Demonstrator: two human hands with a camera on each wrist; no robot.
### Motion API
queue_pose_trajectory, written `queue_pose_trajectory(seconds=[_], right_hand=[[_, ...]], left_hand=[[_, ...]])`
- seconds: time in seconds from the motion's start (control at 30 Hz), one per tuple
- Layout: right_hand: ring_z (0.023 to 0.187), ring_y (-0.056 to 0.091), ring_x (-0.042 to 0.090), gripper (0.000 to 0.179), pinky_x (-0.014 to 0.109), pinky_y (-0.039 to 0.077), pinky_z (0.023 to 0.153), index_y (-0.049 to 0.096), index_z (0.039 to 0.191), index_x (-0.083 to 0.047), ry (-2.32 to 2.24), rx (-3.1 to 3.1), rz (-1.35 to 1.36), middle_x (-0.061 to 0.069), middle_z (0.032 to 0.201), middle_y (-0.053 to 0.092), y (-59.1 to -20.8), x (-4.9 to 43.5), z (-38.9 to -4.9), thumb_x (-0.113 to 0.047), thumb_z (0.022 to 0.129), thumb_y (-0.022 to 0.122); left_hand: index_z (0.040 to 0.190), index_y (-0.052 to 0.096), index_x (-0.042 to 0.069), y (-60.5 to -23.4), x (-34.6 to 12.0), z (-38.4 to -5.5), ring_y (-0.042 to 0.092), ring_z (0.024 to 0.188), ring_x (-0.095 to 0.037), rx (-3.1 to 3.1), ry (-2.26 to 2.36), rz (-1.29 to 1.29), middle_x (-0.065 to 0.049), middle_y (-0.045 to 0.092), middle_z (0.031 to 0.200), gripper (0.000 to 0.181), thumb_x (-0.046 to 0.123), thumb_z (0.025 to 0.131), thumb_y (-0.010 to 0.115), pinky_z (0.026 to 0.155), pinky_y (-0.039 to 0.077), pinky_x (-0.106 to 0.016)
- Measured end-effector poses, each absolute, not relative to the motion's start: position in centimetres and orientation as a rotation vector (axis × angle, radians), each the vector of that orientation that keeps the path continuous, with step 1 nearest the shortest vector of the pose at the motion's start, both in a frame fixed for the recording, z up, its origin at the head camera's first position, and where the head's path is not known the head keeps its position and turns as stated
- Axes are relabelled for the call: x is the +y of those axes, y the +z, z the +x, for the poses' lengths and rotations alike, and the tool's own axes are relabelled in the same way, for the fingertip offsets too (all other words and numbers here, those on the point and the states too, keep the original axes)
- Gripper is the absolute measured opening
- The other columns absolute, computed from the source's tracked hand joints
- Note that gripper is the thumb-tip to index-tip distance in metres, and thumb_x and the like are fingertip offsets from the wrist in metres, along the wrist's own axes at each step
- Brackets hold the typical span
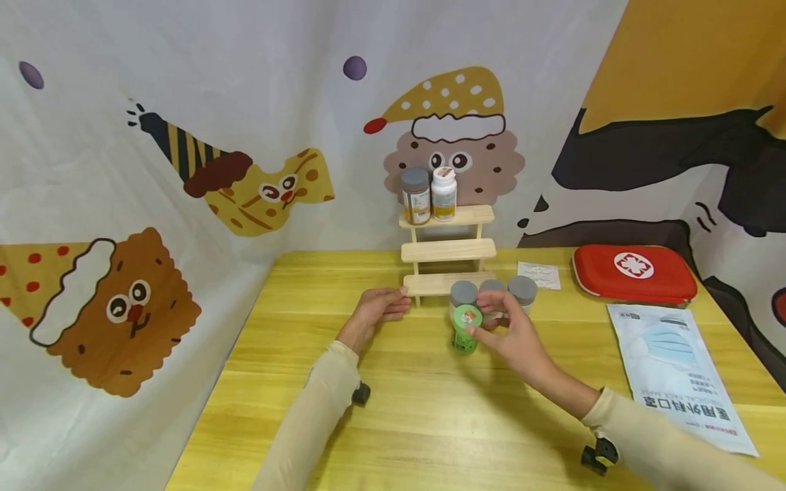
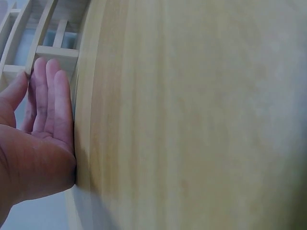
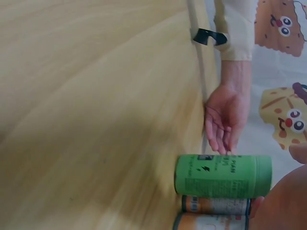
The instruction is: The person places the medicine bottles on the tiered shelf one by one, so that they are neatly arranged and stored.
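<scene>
A three-step wooden display rack [image 1: 448, 250] stands near the back of the table. My left hand [image 1: 382, 307] pinches the left end of its lowest board, thumb to one side and fingers to the other. A green bottle [image 1: 464, 343] with a green lid stands upright before the rack's right end. Around its lid is my right hand [image 1: 518, 337]. In the right wrist view a gap shows between thumb [image 3: 299, 152] and lid, and a fingertip lies behind the bottle. Grey-capped jars [image 1: 522, 290] stand just behind, partly hidden by the right hand.
On the top step stand a grey-capped brown jar [image 1: 416, 198] and a white bottle [image 1: 445, 196]. A red first-aid case [image 1: 635, 273], a face mask packet [image 1: 678, 375] and a small printed sheet [image 1: 539, 275] lie to the right. A patterned curtain [image 1: 319, 102] hangs behind.
</scene>
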State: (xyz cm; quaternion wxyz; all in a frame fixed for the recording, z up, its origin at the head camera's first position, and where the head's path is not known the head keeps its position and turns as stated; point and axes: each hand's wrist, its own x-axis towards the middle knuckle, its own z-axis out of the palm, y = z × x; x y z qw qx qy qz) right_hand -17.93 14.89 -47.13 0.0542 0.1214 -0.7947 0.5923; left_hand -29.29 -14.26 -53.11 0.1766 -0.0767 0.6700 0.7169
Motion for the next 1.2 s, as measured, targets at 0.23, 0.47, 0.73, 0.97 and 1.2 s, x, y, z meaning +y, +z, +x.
queue_pose_trajectory(seconds=[0.23, 0.47, 0.73, 0.97, 1.2], right_hand=[[0.115, 0.056, 0.020, 0.060, 0.031, 0.057, 0.092, 0.052, 0.137, 0.001, 1.695, -2.422, 0.388, 0.015, 0.134, 0.058, -48.4, 14.3, -17.5, -0.004, 0.088, 0.086], [0.119, 0.056, 0.026, 0.065, 0.039, 0.059, 0.094, 0.049, 0.139, -0.001, 1.679, -2.464, 0.348, 0.015, 0.137, 0.054, -48.8, 13.8, -17.5, -0.001, 0.086, 0.087], [0.120, 0.059, 0.030, 0.064, 0.047, 0.060, 0.093, 0.050, 0.139, -0.001, 1.645, -2.493, 0.321, 0.017, 0.136, 0.053, -48.8, 13.5, -17.6, 0.000, 0.086, 0.086], [0.115, 0.059, 0.028, 0.058, 0.043, 0.060, 0.090, 0.054, 0.137, -0.003, 1.583, -2.500, 0.335, 0.015, 0.132, 0.057, -49.1, 13.6, -17.6, -0.001, 0.088, 0.085], [0.109, 0.058, 0.022, 0.059, 0.043, 0.061, 0.087, 0.058, 0.135, -0.003, 1.514, -2.487, 0.349, 0.013, 0.127, 0.060, -49.3, 13.5, -17.4, 0.002, 0.084, 0.087]], left_hand=[[0.124, 0.075, 0.003, -53.1, -14.4, -29.2, 0.080, 0.090, -0.012, 1.910, 2.016, -0.206, -0.005, 0.083, 0.105, 0.041, 0.035, 0.098, 0.078, 0.084, 0.068, -0.031], [0.125, 0.075, 0.004, -53.1, -14.4, -29.3, 0.080, 0.093, -0.014, 1.920, 2.015, -0.197, -0.006, 0.083, 0.106, 0.039, 0.034, 0.100, 0.077, 0.085, 0.068, -0.032], [0.123, 0.076, 0.004, -53.1, -14.2, -29.2, 0.080, 0.092, -0.013, 1.923, 2.018, -0.206, -0.005, 0.083, 0.105, 0.035, 0.032, 0.100, 0.076, 0.086, 0.068, -0.032], [0.123, 0.076, 0.005, -53.0, -14.2, -29.1, 0.080, 0.094, -0.015, 1.924, 2.016, -0.215, -0.006, 0.083, 0.107, 0.037, 0.033, 0.100, 0.077, 0.088, 0.068, -0.032], [0.123, 0.075, 0.003, -53.0, -14.1, -29.1, 0.080, 0.095, -0.016, 1.920, 2.021, -0.219, -0.008, 0.082, 0.108, 0.038, 0.034, 0.100, 0.076, 0.090, 0.067, -0.033]])
